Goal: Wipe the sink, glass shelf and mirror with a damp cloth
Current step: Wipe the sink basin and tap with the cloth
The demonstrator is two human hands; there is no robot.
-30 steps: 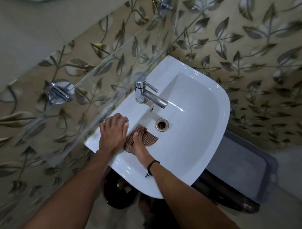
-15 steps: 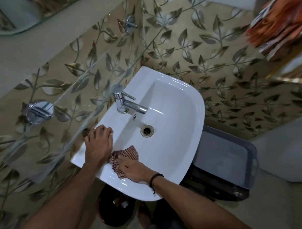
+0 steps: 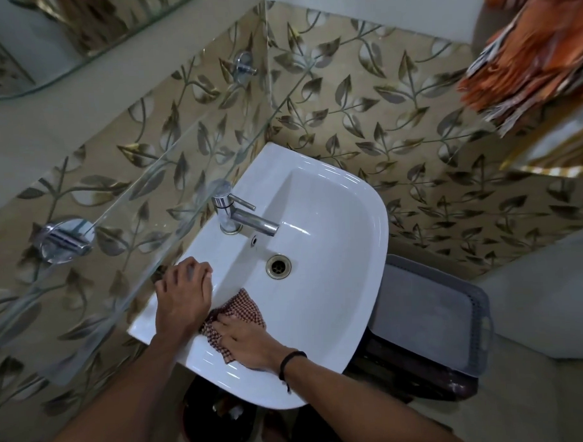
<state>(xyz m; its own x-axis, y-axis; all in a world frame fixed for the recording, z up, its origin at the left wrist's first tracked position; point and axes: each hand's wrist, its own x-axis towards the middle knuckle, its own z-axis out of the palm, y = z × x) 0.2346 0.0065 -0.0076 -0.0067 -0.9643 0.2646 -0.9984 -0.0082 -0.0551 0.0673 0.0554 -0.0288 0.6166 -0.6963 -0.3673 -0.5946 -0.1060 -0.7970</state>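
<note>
A white sink [image 3: 336, 219] hangs in a tiled corner, with a chrome tap [image 3: 237, 216] and a drain [image 3: 278, 266]. My right hand [image 3: 251, 341] presses a red-checked cloth [image 3: 237, 317] flat onto the sink's near left rim. My left hand [image 3: 183, 294] rests palm down on the rim just left of the cloth, fingers bent, holding nothing. The glass shelf [image 3: 144, 206] runs along the wall above the left rim. A corner of the mirror [image 3: 72, 33] shows at the top left.
Chrome brackets [image 3: 64, 240] fix the shelf to the leaf-patterned wall. A grey lidded basket [image 3: 432, 318] sits on a dark stool right of the sink. A dark bin [image 3: 221, 418] stands under the sink. Orange fabric [image 3: 535, 50] hangs at the upper right.
My right hand has dragged the cloth from inside the bowl near the drain down to the near left rim. The left hand has stayed on the rim. My view has tilted up.
</note>
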